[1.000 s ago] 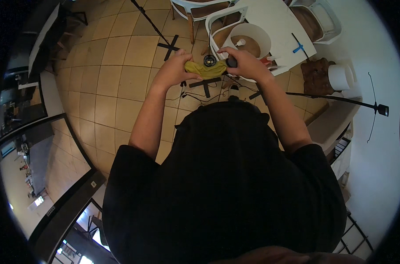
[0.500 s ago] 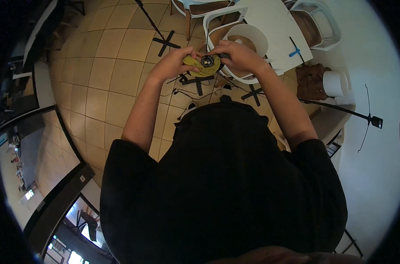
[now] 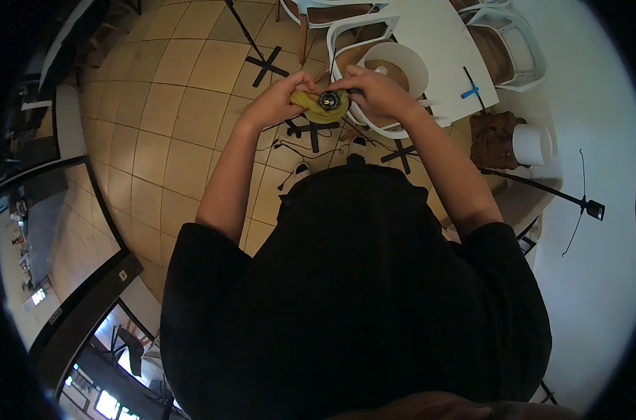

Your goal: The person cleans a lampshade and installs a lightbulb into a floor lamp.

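A yellow-green cloth point(image 3: 321, 115) is bunched around the underside and near side of a round black device point(image 3: 329, 101) with a small light spot in its middle. The device appears to top a stand whose black crossed base point(image 3: 316, 134) shows on the floor below. At its left my left hand point(image 3: 281, 102) is closed on the cloth, thumb and fingers bent. My right hand point(image 3: 377, 92) grips the device from the right, with fingertips along its far edge and a dark piece by the thumb. How far the cloth reaches under the right fingers is hidden.
White armchairs point(image 3: 340, 43) and a white table point(image 3: 440, 59) stand ahead and right, with a round white container point(image 3: 402, 61) close to my right hand. More black stands point(image 3: 267, 66) and loose cables point(image 3: 297, 148) are on the tiled floor. A brown textured object point(image 3: 496, 133) sits far right.
The view has shifted slightly. My right fingers have moved a little along the device's far edge, and my left fingers are more bent over the cloth.
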A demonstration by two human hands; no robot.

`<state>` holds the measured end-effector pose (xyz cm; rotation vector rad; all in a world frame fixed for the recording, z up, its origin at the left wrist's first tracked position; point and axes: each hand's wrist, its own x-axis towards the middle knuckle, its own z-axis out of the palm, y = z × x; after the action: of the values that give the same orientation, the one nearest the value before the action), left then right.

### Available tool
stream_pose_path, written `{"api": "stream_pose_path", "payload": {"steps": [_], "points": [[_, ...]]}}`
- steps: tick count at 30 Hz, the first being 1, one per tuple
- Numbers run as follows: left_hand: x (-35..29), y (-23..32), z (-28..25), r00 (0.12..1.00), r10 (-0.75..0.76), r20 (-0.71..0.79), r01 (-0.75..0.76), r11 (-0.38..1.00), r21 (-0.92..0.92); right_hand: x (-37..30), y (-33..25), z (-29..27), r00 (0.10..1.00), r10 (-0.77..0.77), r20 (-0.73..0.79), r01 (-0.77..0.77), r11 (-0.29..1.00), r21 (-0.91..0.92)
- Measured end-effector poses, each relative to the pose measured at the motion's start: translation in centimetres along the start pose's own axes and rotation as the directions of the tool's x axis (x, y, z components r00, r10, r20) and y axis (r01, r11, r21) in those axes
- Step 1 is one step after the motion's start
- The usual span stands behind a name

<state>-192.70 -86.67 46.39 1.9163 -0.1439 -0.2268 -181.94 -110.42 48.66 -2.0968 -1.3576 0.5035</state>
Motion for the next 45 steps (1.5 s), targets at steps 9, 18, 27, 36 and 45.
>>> {"api": "stream_pose_path", "payload": {"steps": [9,18,27,36,45], "points": [[0.7,-1.1,-0.6,1.0,-0.022,0.006,0.022,0.999,0.023,0.4,0.3,0.4,0.997,-0.022,-0.069,0.022,1.0,-0.01],[0.5,-1.3,0.3,0.999,-0.043,0.023,0.045,0.991,-0.127,1.3,1.9,1.2,0.995,-0.044,-0.084,0.051,0.996,0.078],[1.0,-2.5,-0.7,0.999,-0.013,-0.046,0.009,0.997,-0.077,0.7,-0.1,1.8,0.997,0.03,-0.071,-0.019,0.99,0.141],[0.7,-1.6,-0.1,0.997,-0.068,0.038,0.076,0.967,-0.244,1.8,3.0,2.7,0.992,0.007,-0.122,0.013,0.986,0.163],[1.3,-2.5,-1.1,0.991,-0.132,-0.023,0.124,0.97,-0.207,1.2,0.0,1.5,0.999,0.034,-0.039,-0.023,0.965,0.262]]}}
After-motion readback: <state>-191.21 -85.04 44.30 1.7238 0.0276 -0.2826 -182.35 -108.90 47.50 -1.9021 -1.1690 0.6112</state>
